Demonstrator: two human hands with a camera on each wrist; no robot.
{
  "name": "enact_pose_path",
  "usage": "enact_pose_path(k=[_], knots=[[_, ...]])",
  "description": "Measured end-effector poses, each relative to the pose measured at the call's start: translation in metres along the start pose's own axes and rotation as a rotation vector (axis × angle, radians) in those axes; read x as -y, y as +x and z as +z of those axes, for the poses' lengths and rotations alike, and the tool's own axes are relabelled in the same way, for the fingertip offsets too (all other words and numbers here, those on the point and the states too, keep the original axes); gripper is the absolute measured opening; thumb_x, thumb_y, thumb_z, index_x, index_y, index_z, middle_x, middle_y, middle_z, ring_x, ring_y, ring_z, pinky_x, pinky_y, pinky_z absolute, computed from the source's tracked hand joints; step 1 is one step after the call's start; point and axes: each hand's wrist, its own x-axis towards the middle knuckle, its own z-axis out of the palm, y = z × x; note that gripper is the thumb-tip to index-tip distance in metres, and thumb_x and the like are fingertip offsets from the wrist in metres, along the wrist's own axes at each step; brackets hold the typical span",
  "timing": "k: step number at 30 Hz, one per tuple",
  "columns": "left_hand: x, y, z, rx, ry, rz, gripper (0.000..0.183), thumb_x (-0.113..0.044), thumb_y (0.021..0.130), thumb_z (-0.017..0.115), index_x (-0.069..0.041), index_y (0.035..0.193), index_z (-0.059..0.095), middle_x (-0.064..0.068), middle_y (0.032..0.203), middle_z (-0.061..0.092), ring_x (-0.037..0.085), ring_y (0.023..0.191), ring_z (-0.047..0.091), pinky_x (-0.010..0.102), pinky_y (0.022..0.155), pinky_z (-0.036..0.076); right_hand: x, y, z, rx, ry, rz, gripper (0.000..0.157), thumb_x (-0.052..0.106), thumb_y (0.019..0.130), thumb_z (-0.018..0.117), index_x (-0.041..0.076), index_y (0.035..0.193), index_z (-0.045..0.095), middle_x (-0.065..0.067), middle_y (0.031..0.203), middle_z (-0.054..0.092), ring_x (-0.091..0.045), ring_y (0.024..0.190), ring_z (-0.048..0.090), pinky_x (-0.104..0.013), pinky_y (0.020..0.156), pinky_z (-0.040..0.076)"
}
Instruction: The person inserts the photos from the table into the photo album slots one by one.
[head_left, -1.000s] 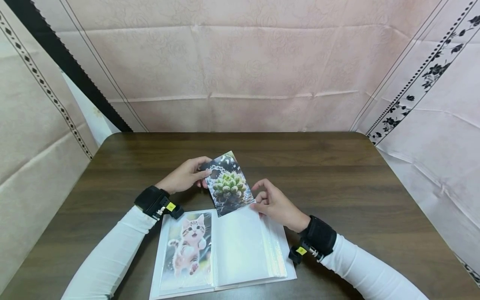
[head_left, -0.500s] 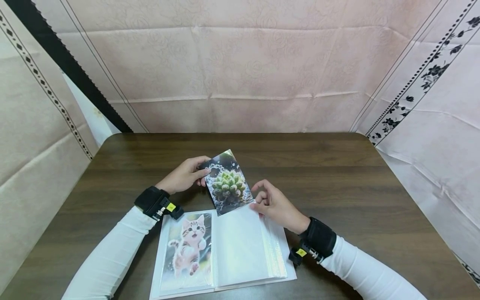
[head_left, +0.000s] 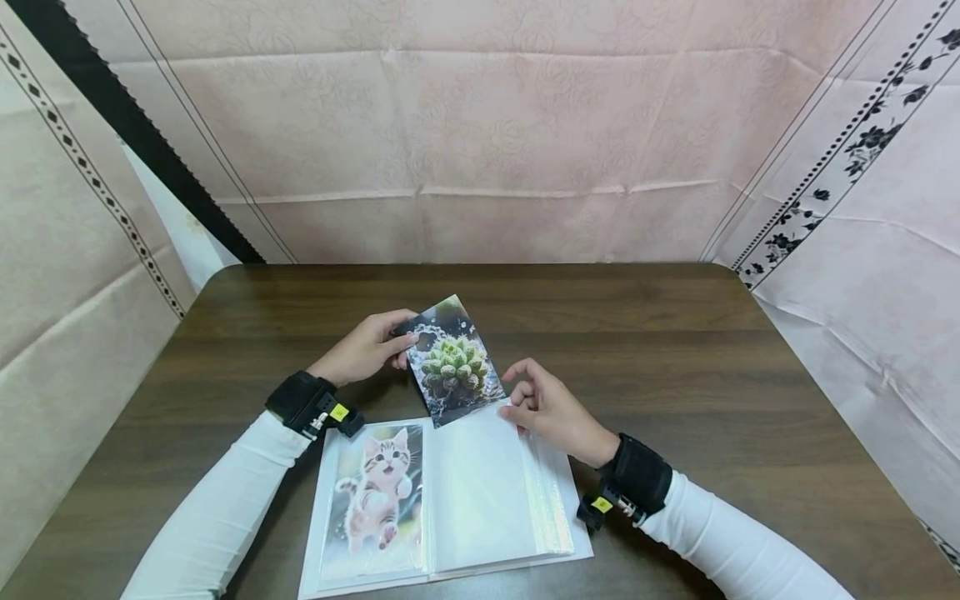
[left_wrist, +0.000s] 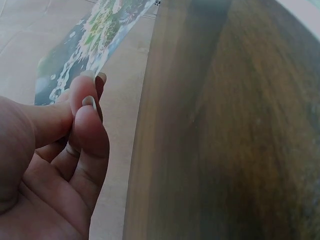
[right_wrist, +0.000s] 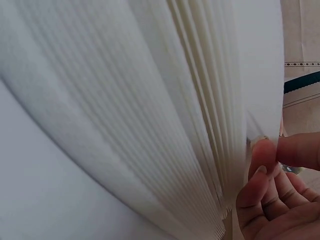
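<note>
A photo [head_left: 456, 367] of a green succulent in splashing water is tilted above the album's top edge. My left hand [head_left: 367, 346] pinches its upper left side between thumb and fingers; the left wrist view shows the same photo [left_wrist: 82, 50] held at the fingertips. The white photo album [head_left: 585, 546] lies spread before me, a kitten picture [head_left: 378, 492] in its left page and a blank sleeve page [head_left: 483, 492] on the right. At that page's top right corner, my right hand [head_left: 551, 412] pinches the sheet [right_wrist: 262, 90]. The photo's lower edge overlaps the top of the blank page.
The dark wooden table [head_left: 675, 358] extends around the album. Many thin page edges [right_wrist: 200, 100] fan out beside my right fingers. Pale patterned cloth [head_left: 487, 125] hangs behind the table and along both sides.
My left hand has drifted slightly up and left with the succulent photo, so its lower edge sits a little higher. The right hand and album have stayed in place.
</note>
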Motion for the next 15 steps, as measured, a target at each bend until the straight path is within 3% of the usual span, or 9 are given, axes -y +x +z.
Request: enact_pose_path(k=[9,15], knots=[[0.0006,-0.0007,-0.0001,0.025,-0.024,0.042,0.027,-0.020,0.099,0.050,-0.015,0.125,0.055,0.013,0.077,0.055,0.025,0.067,0.054,0.042,0.065,0.049,0.0022,0.0010,0.0002,-0.005,-0.003,0.005,0.038,0.010,0.093,0.060,0.002,0.125,0.041,-0.014,0.081,0.059,-0.025,0.065,0.055,-0.031,0.063,0.047],[-0.0014,-0.0006,0.0016,0.000,-0.017,0.064,0.040,-0.019,0.099,0.051,-0.025,0.138,0.048,0.011,0.085,0.058,0.025,0.068,0.059,0.042,0.063,0.052,0.0043,0.0004,0.0003,-0.005,0.002,0.002,0.038,0.010,0.093,0.060,0.003,0.125,0.040,-0.013,0.081,0.059,-0.025,0.065,0.055,-0.030,0.063,0.046]])
